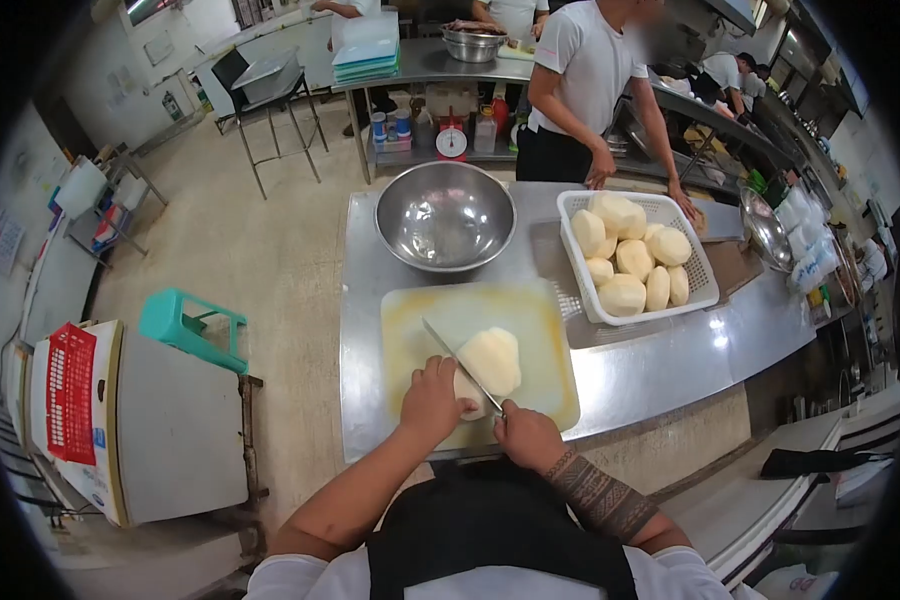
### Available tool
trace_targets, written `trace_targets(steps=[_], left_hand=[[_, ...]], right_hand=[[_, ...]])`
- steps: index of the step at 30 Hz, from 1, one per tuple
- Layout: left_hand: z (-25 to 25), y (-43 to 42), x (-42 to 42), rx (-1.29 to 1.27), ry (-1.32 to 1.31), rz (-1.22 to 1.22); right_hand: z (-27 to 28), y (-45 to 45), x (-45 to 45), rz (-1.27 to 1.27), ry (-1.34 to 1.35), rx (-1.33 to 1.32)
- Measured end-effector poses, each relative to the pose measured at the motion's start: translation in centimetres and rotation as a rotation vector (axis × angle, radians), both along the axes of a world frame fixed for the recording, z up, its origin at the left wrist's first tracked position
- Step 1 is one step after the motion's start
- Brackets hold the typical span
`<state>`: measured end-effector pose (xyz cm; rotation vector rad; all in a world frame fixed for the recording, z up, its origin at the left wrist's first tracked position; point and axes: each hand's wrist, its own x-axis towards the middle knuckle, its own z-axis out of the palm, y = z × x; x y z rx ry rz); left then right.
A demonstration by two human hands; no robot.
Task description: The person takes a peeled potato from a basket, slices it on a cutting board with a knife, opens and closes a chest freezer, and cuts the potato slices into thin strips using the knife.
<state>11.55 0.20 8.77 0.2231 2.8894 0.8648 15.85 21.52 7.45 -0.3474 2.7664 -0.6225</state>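
Observation:
My right hand (531,437) is closed round the handle of a kitchen knife (454,355), whose blade slants up to the left across the cutting board (420,310). Right of the blade lies a pale, peeled root vegetable piece (492,360) with a flat, light face. On the blade's other side, my left hand (434,402) grips another piece of the root vegetable (470,392), its fingers bent over it and partly hiding it. Whether the blade has passed fully through between the two pieces, I cannot make out.
A steel mixing bowl (446,220) stands beyond the board. To its right, a white plastic basket (708,290) holds several peeled root vegetables (633,259). Across the table (660,350) a person (585,90) in a white shirt works. A green stool (195,325) stands at left.

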Motion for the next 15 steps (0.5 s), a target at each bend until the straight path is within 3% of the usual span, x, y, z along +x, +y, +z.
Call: trace_targets(steps=[8,12,15], left_hand=[[-0.9,0.3,0.3,0.033,0.030,0.058],[-0.6,0.9,0.6,0.041,0.002,0.129],[-0.5,1.4,0.7,0.008,-0.009,0.185]], right_hand=[[1.9,0.4,-0.4,0.007,-0.104,-0.101],[0.9,0.9,0.0,0.068,0.080,-0.099],[1.1,1.1,-0.8,0.097,-0.034,-0.067]])
